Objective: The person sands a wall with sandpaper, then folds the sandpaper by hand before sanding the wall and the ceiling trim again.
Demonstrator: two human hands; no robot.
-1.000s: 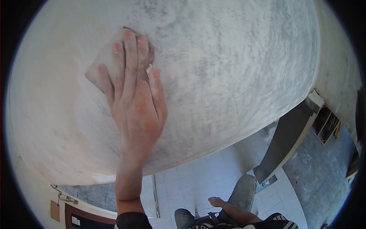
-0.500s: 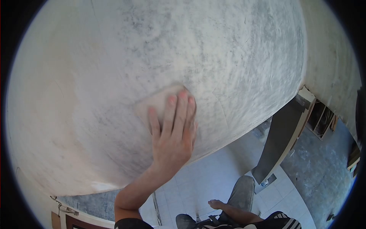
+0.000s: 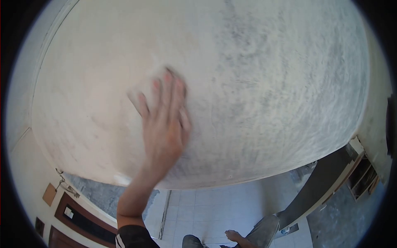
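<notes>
As left hand [image 3: 164, 128] rises, sheet [image 3: 146, 85] farther left

Around our left hand [image 3: 164, 128] we see a cream surface [image 3: 223, 107], mottled grey to the hand's right; below, our sleeve [image 3: 135, 237] is black with white.

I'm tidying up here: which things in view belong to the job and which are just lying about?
Job in hand:
left hand
pale sheet under it
patchy pale surface

Apparently just about:
brown square, left
slatted frame, right
brown-framed dark panel, lower left
</notes>
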